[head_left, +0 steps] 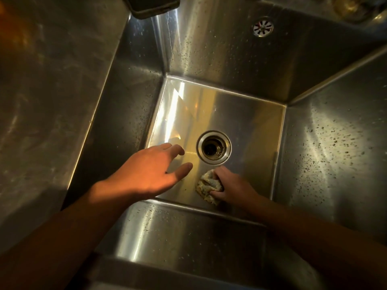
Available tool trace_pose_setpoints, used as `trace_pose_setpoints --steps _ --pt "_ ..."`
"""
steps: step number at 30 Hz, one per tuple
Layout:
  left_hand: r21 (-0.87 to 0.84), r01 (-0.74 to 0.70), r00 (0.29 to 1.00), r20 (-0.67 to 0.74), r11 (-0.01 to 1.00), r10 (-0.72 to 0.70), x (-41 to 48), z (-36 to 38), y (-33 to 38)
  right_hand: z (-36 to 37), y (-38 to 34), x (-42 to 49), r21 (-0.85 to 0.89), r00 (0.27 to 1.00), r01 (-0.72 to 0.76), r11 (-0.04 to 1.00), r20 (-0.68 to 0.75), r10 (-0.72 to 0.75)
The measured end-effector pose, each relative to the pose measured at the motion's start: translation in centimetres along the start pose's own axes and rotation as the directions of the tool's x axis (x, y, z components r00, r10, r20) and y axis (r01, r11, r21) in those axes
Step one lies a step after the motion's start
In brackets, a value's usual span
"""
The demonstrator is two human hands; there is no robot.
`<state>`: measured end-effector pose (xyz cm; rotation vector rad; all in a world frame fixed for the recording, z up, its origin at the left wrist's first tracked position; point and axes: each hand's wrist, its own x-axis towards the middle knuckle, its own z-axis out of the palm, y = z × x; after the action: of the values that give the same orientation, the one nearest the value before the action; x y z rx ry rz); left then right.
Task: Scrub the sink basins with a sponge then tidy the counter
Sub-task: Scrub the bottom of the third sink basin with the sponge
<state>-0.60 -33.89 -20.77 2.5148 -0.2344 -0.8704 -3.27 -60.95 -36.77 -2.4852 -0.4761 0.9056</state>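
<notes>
I look down into a deep stainless steel sink basin (pixel 230 114) with wet, spotted walls. My right hand (pixel 232 188) presses a crumpled, pale yellowish sponge (pixel 206 186) against the basin floor, near the front wall and just below the round drain (pixel 213 147). My left hand (pixel 150 170) hovers over the floor to the left of the drain, fingers spread, holding nothing. Both forearms reach in from the bottom of the view.
A steel counter (pixel 46 91) lies left of the basin. A dark flat object (pixel 155 5) rests on the rim at the top left. A round overflow grille (pixel 263 27) sits high in the back wall. Water droplets cover the right wall (pixel 335 143).
</notes>
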Motion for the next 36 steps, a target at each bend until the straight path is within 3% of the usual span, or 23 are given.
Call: trace_pose_setpoints --steps 6,14,17,24,36 --pt "-0.016 -0.008 1.0 -0.021 1.0 0.008 0.0 0.1 0.0 0.1 -0.2 -0.2 0.094 0.996 0.071 0.993 -0.063 -0.065" --pt "-0.042 -0.014 1.0 0.006 0.999 0.014 0.1 0.2 -0.1 0.2 0.4 -0.7 -0.064 0.984 0.169 0.983 -0.037 -0.172" --pt "-0.036 -0.013 1.0 0.003 0.999 0.013 0.2 0.2 0.0 1.0 0.0 -1.3 -0.094 0.974 0.227 0.969 0.04 -0.225" --pt "0.013 -0.025 1.0 0.014 1.0 0.025 0.2 0.2 -0.1 3.7 -2.5 0.4 0.153 0.997 0.014 0.988 -0.072 -0.003" --pt "0.024 0.026 0.997 -0.068 0.999 -0.024 0.5 0.0 -0.4 2.1 -6.7 7.6 0.274 0.955 0.041 0.961 -0.292 0.043"
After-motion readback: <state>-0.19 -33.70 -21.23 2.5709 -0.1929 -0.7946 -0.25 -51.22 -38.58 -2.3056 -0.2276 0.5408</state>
